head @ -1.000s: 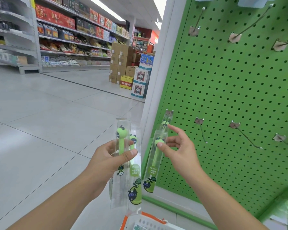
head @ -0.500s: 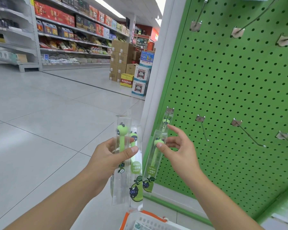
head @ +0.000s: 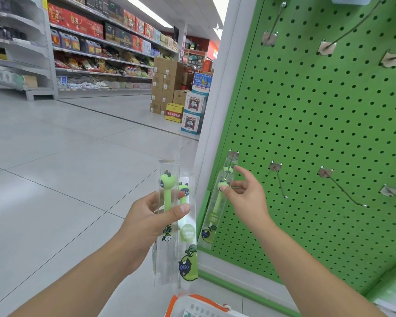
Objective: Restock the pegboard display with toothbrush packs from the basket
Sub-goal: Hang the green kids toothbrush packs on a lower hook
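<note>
**Desk:** What is closest to the lens?

**Operator:** At the bottom edge I see the white basket [head: 199,307] with its orange rim, only its top showing. Above it my left hand [head: 151,218] grips two clear toothbrush packs [head: 176,225], thumb pressed across the front and fingers curled behind. They stand upright, one overlapping the other, each with a green cartoon-headed brush inside.

**Desk:** And the other hand?

**Operator:** My right hand [head: 247,197] is at a third pack [head: 217,207], which hangs from the leftmost hook [head: 232,156] in the lower row of the green pegboard [head: 318,122]. The thumb tip presses the pack's front near the brush head and the index finger reaches up beside its top; the remaining fingers are loosely curled behind. I cannot tell whether a finger touches the back of the pack. A second green brush head shows higher on the same hook, just behind it.

**Desk:** What of the board itself?

**Operator:** Three bare hooks [head: 279,179] stand to the right in that row, and more jut from the row above.

**Desk:** Further out?

**Operator:** A white post [head: 217,110] edges the board. Beyond lies pale tiled floor [head: 66,168], then stacked cardboard boxes [head: 167,88], and stocked shelves [head: 89,46] along the left.
</note>
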